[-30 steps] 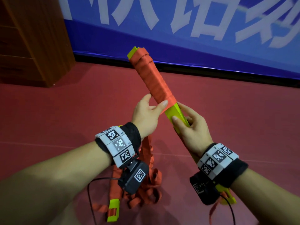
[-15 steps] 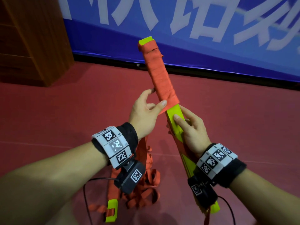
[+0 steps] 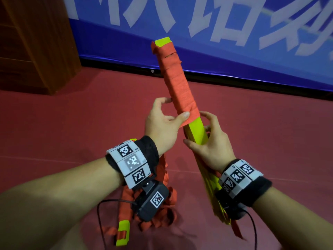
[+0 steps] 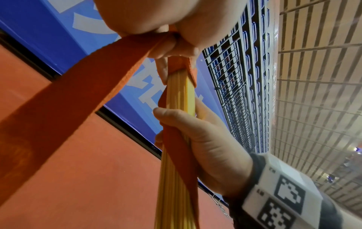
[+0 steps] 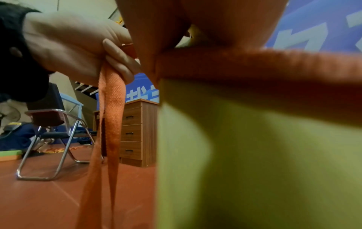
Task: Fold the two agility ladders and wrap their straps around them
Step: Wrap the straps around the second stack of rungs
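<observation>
Folded ladder point(image 3: 195, 129), a bundle of yellow-green slats, held up off the red floor point(image 3: 72, 123), tilted, top end leaning toward the blue banner point(image 3: 216, 51). Orange strap point(image 3: 177, 87) wound in tight turns round the upper part of the ladder, bare yellow tip poking out above the wrap, bare slats below it. Left hand point(image 3: 161, 127) at the lower edge of the wrap, thumb pressed on the last turn, fingers curled behind the ladder; the left wrist view shows it pinching the loose strap, which runs off down and away from the ladder. Right hand point(image 3: 210, 147) just below the wrap, fingers and thumb curled round the bare slats, gripping the ladder; a strap length lies along the slats under its palm in the left wrist view. Hands close together, one each side of the ladder. Second ladder point(image 3: 124, 231) lies on the floor below the left wrist, well under the held ladder: one yellow-green slat end showing, with a loose heap of orange webbing point(image 3: 167, 201) piled by it, not wrapped. Lower end of the held ladder is hidden behind the right wrist. Brown wooden cabinet point(image 3: 36, 42) stands left of the ladder, against the banner. Metal-framed chair point(image 5: 53, 131) on the floor beyond the cabinet, seen in the right wrist view only.
</observation>
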